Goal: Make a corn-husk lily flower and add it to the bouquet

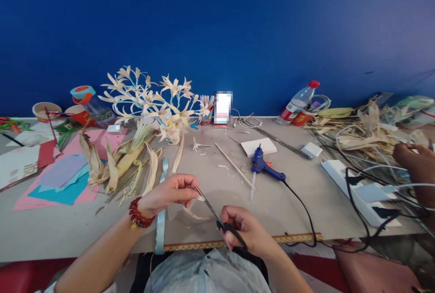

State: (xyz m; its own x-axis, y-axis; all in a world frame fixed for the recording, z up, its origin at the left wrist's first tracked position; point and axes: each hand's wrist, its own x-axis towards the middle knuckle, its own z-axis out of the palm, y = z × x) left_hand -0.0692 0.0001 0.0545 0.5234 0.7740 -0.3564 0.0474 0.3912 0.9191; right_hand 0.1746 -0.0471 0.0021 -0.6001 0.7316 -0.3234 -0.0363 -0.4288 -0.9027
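My left hand (175, 189), with a red bead bracelet (139, 213) at the wrist, pinches a small pale piece of corn husk (200, 198). Black-handled scissors (211, 208) are in my right hand (245, 228), their blades pointing up and left against the piece. How far apart the blades are is hard to make out. Below them a curled husk strip (195, 214) lies on the table (115, 229). Left of my hands a light blue ribbon (160, 229) runs over the front edge.
Husk flowers (170, 112) stand at the back, beside corn husks (131, 157). A blue glue gun (265, 165) lies right of centre with its cord trailing forward. Further right are a power strip (350, 193), cables and another person's hand (413, 159). A bottle (295, 103) leans near the wall.
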